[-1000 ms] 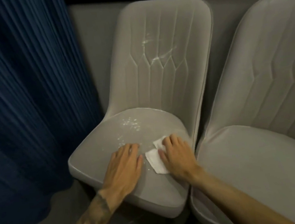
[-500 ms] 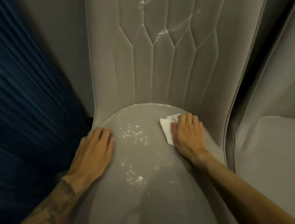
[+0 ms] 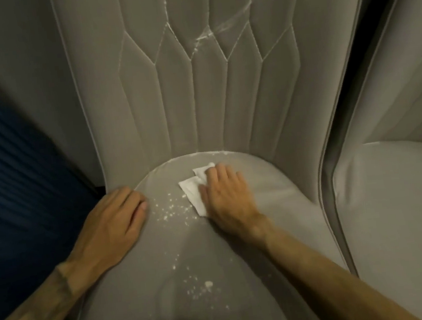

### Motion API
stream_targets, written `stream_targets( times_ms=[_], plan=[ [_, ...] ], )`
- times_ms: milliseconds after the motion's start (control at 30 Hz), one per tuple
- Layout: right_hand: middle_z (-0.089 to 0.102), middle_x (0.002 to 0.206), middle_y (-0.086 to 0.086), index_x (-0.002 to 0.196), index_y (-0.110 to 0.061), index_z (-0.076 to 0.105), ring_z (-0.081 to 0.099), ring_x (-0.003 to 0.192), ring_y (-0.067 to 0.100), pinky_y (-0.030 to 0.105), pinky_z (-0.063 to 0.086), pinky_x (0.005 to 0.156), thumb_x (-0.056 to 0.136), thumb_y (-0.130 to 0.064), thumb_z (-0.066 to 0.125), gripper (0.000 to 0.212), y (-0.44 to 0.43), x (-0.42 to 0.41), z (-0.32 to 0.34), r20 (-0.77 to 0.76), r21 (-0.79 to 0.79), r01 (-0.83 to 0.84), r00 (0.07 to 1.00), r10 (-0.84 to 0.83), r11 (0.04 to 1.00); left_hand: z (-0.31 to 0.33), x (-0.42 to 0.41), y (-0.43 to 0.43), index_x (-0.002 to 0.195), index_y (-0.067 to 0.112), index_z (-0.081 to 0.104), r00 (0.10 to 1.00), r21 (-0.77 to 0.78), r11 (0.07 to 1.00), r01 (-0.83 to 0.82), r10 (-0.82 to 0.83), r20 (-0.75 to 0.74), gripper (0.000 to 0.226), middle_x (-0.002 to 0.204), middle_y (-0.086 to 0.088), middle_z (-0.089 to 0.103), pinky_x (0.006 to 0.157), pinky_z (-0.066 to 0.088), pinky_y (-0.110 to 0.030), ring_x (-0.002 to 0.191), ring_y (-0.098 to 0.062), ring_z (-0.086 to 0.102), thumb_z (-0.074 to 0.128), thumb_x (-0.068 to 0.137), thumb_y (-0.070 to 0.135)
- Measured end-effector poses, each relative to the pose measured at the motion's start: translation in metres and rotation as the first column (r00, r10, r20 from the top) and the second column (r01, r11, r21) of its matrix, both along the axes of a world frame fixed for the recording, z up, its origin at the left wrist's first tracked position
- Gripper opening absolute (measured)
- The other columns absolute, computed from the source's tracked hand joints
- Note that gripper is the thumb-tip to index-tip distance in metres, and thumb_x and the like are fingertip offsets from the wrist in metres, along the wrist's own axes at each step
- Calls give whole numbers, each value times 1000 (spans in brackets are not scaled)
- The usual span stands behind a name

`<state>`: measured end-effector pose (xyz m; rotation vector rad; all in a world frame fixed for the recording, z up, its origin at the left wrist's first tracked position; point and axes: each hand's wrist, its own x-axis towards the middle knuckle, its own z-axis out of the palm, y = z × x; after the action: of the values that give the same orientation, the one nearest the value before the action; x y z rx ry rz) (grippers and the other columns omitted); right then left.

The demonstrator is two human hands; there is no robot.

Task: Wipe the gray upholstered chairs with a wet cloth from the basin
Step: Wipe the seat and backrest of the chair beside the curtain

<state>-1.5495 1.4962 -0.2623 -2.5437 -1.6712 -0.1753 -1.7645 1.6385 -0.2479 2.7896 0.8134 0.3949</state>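
Note:
A gray upholstered chair (image 3: pixel 225 110) fills the view, its quilted backrest streaked with white marks near the top. My right hand (image 3: pixel 225 195) lies flat on a folded white cloth (image 3: pixel 195 192) at the back of the seat, close to the backrest. White crumbs and flecks (image 3: pixel 171 211) are scattered on the seat left of the cloth and lower down the middle. My left hand (image 3: pixel 115 228) rests palm down on the seat's left edge, fingers together, holding nothing. No basin is in view.
A second gray chair (image 3: pixel 399 204) stands close on the right, with a narrow dark gap between the two. A dark blue pleated curtain (image 3: pixel 10 182) hangs on the left, right beside the seat.
The camera has come closer to the seat. My right hand has slid the cloth from the front of the seat to the back, then leftward toward the crumbs. My left hand moved to the seat's left edge.

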Motion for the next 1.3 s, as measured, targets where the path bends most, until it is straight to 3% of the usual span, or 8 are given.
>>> stream_targets(
  times_ms=[233, 400, 467, 667, 867, 1067, 1233, 1300],
  plan=[
    [48, 129, 14, 123, -10, 43, 46, 117, 34, 44, 35, 95, 105, -31, 30, 31, -21, 53, 7, 13, -4, 453, 891, -453, 892, -18, -9, 1, 85, 16, 57, 983, -49, 999, -23, 31, 183, 31, 84, 2, 51, 74, 39, -43, 78, -21, 46, 38, 106, 28],
    [55, 113, 13, 115, -12, 52, 52, 99, 34, 45, 39, 86, 104, -33, 34, 31, 1, -62, -8, -14, 74, -11, 1000, 12, 997, -23, -8, 4, 81, 16, 49, 973, -43, 999, -18, 28, 228, 30, 81, 3, 45, 74, 35, -40, 77, -19, 42, 38, 107, 27],
    [54, 110, 10, 111, -14, 51, 49, 97, 31, 41, 35, 85, 105, -36, 33, 29, -18, -47, 1, 6, 98, -21, 1000, 21, 995, -24, -8, 3, 79, 17, 47, 971, -60, 998, -10, 24, 239, 30, 81, 2, 45, 74, 35, -41, 77, -20, 42, 37, 106, 28],
    [52, 120, 14, 114, -9, 47, 48, 109, 35, 44, 37, 91, 105, -31, 30, 30, -94, 24, 15, 40, 50, 553, 831, -555, 832, -21, -11, 1, 78, 13, 47, 964, -30, 1000, -9, 16, 264, 29, 80, -5, 47, 76, 36, -44, 77, -26, 44, 39, 104, 22],
    [52, 100, 5, 101, -19, 47, 46, 88, 28, 40, 32, 77, 103, -39, 34, 24, -70, -78, -3, -9, 118, 37, 999, -36, 992, -19, -14, 3, 78, 12, 48, 970, -54, 998, 25, -11, 243, 31, 81, -4, 48, 77, 38, -45, 78, -26, 45, 37, 104, 25],
    [54, 118, 16, 113, -10, 48, 50, 107, 35, 45, 37, 91, 105, -36, 32, 32, -122, -1, 16, 31, 59, 544, 837, -547, 837, -23, -43, -3, 105, 13, 67, 978, -100, 990, 102, -82, 192, 36, 102, -2, 62, 89, 43, -46, 94, -24, 56, 36, 107, 30],
    [52, 101, 4, 106, -19, 50, 46, 89, 27, 41, 37, 78, 103, -39, 31, 28, -96, -107, -7, -13, 91, 90, 996, -89, 992, -28, -44, -10, 111, 9, 69, 963, -119, 991, 65, -31, 267, 18, 109, -7, 65, 92, 37, -37, 98, -21, 54, 52, 106, 7],
    [53, 102, 5, 104, -19, 49, 47, 90, 28, 41, 37, 79, 103, -40, 33, 26, -111, -92, 2, 19, 105, 80, 996, -82, 991, -29, -44, -10, 111, 8, 68, 968, -107, 992, 67, -39, 248, 17, 109, -8, 64, 93, 39, -39, 98, -21, 53, 53, 105, 5]
  ],
)
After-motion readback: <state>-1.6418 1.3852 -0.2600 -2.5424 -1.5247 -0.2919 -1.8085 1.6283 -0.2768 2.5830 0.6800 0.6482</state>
